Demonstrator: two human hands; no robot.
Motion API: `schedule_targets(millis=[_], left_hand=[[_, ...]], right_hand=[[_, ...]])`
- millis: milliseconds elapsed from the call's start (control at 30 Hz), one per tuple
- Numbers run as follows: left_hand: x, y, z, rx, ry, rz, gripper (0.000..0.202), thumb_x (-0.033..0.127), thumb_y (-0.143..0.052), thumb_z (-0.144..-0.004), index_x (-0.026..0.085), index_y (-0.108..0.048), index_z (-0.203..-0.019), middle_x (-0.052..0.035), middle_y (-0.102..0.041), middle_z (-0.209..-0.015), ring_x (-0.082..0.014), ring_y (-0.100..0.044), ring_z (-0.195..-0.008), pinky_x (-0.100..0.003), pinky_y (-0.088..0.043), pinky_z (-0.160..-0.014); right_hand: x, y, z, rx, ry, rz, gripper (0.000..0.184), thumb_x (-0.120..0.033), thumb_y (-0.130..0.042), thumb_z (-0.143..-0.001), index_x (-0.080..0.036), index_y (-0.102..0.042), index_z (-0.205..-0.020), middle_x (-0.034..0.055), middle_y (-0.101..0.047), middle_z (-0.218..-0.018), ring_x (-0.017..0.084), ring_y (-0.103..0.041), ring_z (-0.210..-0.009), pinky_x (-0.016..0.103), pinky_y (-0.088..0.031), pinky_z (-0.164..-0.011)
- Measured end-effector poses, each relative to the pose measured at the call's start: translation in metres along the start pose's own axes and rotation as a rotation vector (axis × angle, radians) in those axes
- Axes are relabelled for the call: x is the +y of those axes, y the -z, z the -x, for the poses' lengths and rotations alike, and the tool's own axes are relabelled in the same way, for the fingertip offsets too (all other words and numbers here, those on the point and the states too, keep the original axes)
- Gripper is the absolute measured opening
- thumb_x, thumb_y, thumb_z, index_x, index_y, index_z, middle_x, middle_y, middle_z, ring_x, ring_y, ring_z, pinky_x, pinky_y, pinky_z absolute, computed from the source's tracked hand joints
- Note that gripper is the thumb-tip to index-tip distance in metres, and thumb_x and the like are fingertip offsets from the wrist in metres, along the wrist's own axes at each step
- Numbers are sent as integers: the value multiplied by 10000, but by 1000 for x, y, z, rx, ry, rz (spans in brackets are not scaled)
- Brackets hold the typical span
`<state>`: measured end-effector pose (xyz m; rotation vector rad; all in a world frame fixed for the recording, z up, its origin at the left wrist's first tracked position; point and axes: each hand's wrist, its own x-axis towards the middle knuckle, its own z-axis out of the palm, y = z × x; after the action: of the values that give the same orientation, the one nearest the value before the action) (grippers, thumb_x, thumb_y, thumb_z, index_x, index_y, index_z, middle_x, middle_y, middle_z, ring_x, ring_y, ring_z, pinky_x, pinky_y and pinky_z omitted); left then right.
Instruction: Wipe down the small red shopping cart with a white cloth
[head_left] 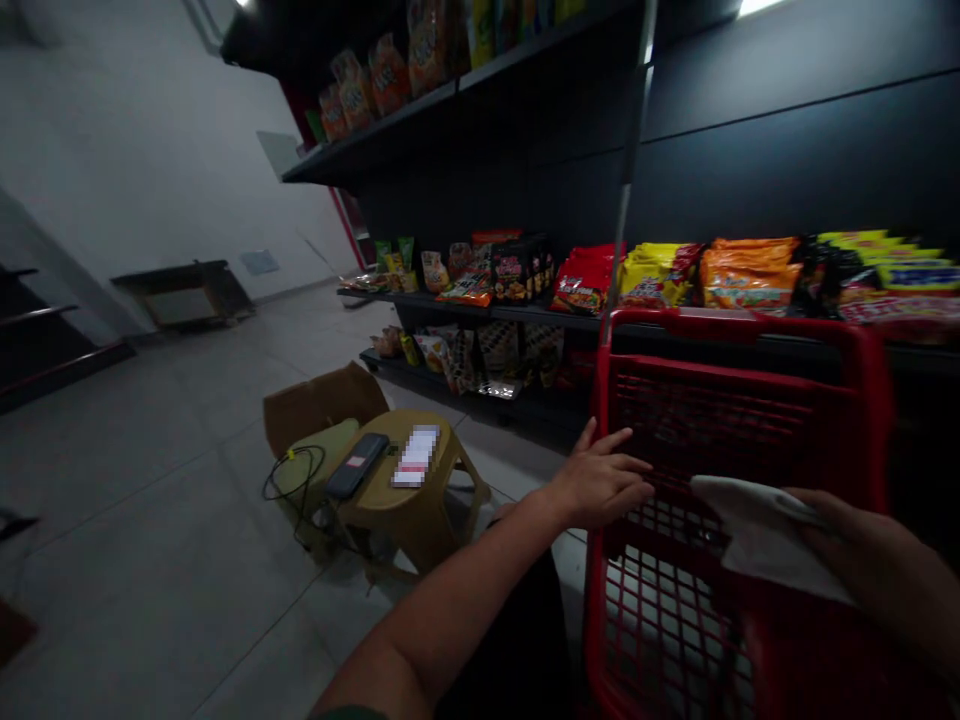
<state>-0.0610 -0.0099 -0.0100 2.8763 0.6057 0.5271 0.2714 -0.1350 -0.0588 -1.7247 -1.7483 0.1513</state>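
A red plastic shopping cart (720,370) with a mesh basket stands close in front of me on the right. My left hand (604,480) reaches to its left side, fingers spread; the fingertips overlap the mesh, and whether they touch it I cannot tell. On the right, my right hand (862,550) grips a white cloth (765,535) between thumb and fingers. The cloth hangs in front of the cart's basket, its loose end pointing left. Part of the right hand's fingers is hidden behind the cloth.
A tan stool (420,510) holds a dark phone-like device (358,464) and a blurred white paper or screen (417,455). Beside it are a cardboard piece (322,405) and a black cable (296,480). Dark shelves (540,316) carry red noodle packs (587,280) and other snack bags.
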Motion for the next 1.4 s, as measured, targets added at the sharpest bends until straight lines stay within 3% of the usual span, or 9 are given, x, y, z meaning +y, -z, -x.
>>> schedule_targets(millis=[100,267,433,500,767,1000,1133,1267,1400], left_hand=[[10,0,0,58,27,-6,390,420,-373,-1011,306,-742,-1061,27,-722,-1182,-216,-283,-1470,-519,53,-1222],[40,-3,-4,157,118,-51,462,430,-370,-1008,233,-763,-869,-27,-743,-879,-221,-565,-1177,-511,-119,-1220],[60,-15,-12,220,151,-29,383,375,-420,-992,243,-751,-853,-4,-743,-928,-227,-557,-1136,-554,-98,-1215],[60,-19,-18,223,169,-22,335,347,-447,-977,253,-756,-890,2,-744,-1016,-252,-517,-1218,-567,-97,-1212],[34,-28,-42,147,180,-67,349,352,-428,-968,289,-769,-922,2,-726,-1136,-291,-448,-1306,-600,-56,-1204],[-3,-20,-44,62,207,-86,343,364,-427,-968,291,-761,-932,6,-663,-1285,-296,-365,-1388,-590,-14,-1212],[20,-24,-15,201,368,40,375,382,-449,-963,291,-617,-1286,-50,-314,-1602,-330,-139,-1505,-648,-18,-1182],[58,-43,24,424,521,397,723,346,-467,-955,282,-94,-1571,-82,134,-1658,-292,85,-1519,-562,-99,-1212],[69,-46,44,540,638,471,830,209,-492,-907,299,-3,-1572,-45,178,-1652,-262,105,-1514,-504,-48,-1230]], right_hand=[[-30,13,-21,-158,-60,-33,262,-284,-521,-850,-230,-714,-1019,130,-752,-907,207,-709,-743,323,-486,-669],[-58,45,-29,-79,-70,-257,327,-349,-565,-799,-190,-681,-1060,100,-724,-1125,240,-683,-981,343,-537,-834],[-91,74,15,10,-138,-217,297,-296,-545,-842,-192,-660,-1095,44,-747,-925,168,-689,-774,240,-552,-663],[-106,75,46,8,-66,-126,345,-203,-520,-842,-213,-665,-1154,39,-748,-1002,164,-704,-856,251,-565,-751],[-150,1,145,-175,284,144,537,-61,-499,-863,-275,-575,-1350,60,-572,-1415,203,-528,-1309,393,-451,-1079],[-88,0,159,-20,355,278,485,-132,-473,-948,-308,-523,-1397,46,-605,-1376,190,-496,-1325,439,-362,-1139],[-97,8,159,-3,215,310,543,-266,-556,-918,-234,-464,-1453,100,-561,-1407,265,-435,-1361,551,-271,-1175],[-152,-18,151,-45,152,264,491,-370,-542,-954,-238,-488,-1424,83,-597,-1362,264,-472,-1305,561,-256,-1162],[-188,-55,136,-27,239,219,344,-293,-527,-981,-249,-575,-1318,51,-694,-1169,180,-601,-1019,399,-402,-1010]])
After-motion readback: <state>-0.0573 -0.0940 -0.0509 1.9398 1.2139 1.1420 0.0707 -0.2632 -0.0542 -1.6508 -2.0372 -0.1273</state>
